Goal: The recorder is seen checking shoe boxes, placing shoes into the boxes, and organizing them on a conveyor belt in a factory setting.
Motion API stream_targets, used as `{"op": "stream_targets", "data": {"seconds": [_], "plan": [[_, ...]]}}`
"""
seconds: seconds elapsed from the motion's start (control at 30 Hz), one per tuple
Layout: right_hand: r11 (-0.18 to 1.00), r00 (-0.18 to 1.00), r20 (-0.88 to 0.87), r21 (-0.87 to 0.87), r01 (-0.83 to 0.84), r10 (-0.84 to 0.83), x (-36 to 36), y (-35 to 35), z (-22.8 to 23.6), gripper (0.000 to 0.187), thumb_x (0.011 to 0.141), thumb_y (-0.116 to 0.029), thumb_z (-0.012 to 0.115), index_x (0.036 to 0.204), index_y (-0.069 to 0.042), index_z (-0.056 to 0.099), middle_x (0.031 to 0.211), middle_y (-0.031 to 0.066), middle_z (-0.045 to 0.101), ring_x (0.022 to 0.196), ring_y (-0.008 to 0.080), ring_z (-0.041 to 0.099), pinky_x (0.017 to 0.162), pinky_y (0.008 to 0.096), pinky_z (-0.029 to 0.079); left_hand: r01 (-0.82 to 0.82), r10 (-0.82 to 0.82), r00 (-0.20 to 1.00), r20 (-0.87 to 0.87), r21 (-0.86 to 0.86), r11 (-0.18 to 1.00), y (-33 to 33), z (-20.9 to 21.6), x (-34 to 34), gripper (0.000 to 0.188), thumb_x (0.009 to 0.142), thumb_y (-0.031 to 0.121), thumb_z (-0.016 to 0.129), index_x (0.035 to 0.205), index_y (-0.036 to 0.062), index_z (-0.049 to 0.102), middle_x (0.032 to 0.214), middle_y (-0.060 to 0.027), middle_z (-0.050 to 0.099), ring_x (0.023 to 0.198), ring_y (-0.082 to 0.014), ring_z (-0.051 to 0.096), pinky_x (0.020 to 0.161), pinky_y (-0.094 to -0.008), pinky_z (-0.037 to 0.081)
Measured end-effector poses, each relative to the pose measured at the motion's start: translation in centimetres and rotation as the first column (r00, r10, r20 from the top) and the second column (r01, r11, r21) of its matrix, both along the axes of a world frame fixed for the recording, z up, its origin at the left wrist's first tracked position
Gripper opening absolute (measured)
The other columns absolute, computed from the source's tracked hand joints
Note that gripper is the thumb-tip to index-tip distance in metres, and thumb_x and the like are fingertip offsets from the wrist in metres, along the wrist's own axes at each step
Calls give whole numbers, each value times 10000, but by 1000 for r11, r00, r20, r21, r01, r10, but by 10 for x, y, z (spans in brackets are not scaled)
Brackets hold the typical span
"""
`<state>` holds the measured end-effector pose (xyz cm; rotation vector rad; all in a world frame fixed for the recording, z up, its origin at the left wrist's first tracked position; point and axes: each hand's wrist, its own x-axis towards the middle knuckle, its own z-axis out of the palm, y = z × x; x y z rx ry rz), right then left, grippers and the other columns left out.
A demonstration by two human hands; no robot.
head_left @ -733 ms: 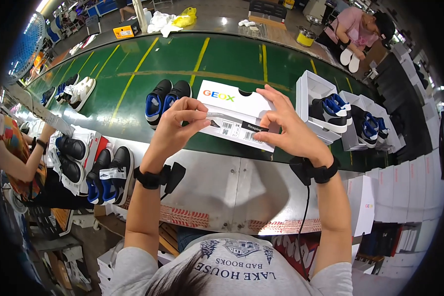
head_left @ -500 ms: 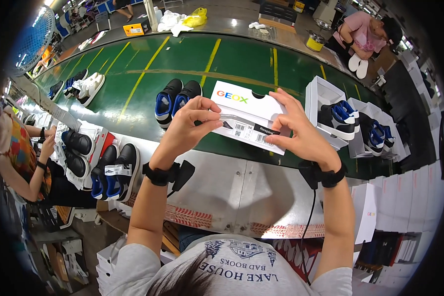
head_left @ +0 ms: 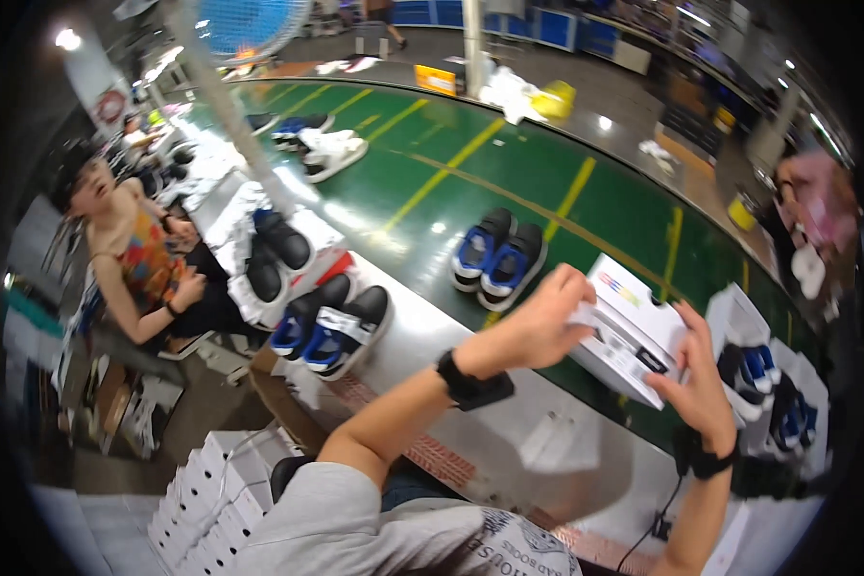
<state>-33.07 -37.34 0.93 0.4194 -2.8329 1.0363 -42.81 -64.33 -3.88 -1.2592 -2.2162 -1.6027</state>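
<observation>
A white shoe box [head_left: 648, 312] with colourful lettering on its lid and labels on its front side is held over the near edge of the green conveyor. My right hand [head_left: 696, 379] grips the box's right end, thumb on the front and fingers along the lid. At the box's left end, my left hand [head_left: 552, 322] is closed in a pinch; motion blur hides what its fingertips hold. A pair of black sneakers [head_left: 497, 259] with blue lining stands on the conveyor, left of the box.
Open boxes with sneakers [head_left: 754, 374] stand to the right. More dark sneakers [head_left: 331, 326] lie on the metal ledge at left, near a seated co-worker [head_left: 144, 259]. Stacked white boxes [head_left: 211, 504] are at lower left. A blue fan [head_left: 245, 24] stands at upper left.
The view has swung to the left, so the box, hands and shoes appear farther right. My right hand still grips the box; my left fingers stay pinched at its left end.
</observation>
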Motion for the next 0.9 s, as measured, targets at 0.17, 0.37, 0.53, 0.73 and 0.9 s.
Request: {"op": "stream_targets", "data": {"seconds": [0.17, 0.37, 0.53, 0.73, 0.9], "plan": [[951, 994, 51, -292, 104, -93, -4, -5, 2, 249, 939, -236, 545, 1062, -31, 474, 1449, 185, 376, 1368, 323, 336, 1115, 371, 256, -272, 175, 824, -539, -106, 956, 38, -5, 30, 502, 750, 126, 704, 1196, -31, 535, 1223, -214, 522, 1184, -340, 489, 1019, -430, 377], [911, 960, 35, -308, 276, -279, -13, -18, -12, 553, 1058, -427, 192, 1335, -32, 460, 1322, 138, 447, 1285, 255, 398, 1112, 342, 251, -366, 52, 660, -749, -260, 894, 92, -29, 73, 524, 854, 204, 544, 1303, -58, 479, 1418, -200, 447, 1357, -311, 390, 1147, -427, 272], [947, 948, -94, -138, 291, -305, -22, -23, -15, 505, 1061, -373, 248, 1318, 3, 468, 1313, 160, 466, 1280, 289, 403, 1098, 355, 272, -383, 28, 661, -750, -305, 872, 71, -32, 52, 550, 865, 192, 499, 1359, -44, 443, 1462, -200, 405, 1384, -309, 361, 1159, -430, 250], [955, 948, -196, 112, 275, -250, -28, -14, -18, 443, 1036, -281, 344, 1340, 26, 440, 1338, 194, 456, 1281, 334, 386, 1102, 390, 271, -524, 156, 665, -730, -307, 795, 34, -30, 37, 692, 815, 294, 624, 1347, -101, 425, 1451, -257, 387, 1390, -355, 335, 1156, -461, 242], [912, 925, -261, 233, 337, -275, -19, -2, -17, 463, 953, -172, 494, 1359, 34, 410, 1362, 204, 445, 1286, 350, 379, 1106, 415, 266, -420, 332, 906, -264, -441, 793, 11, -24, 25, 979, 843, 606, 597, 1362, -177, 320, 1381, -378, 374, 1340, -476, 333, 1134, -523, 226]]}}
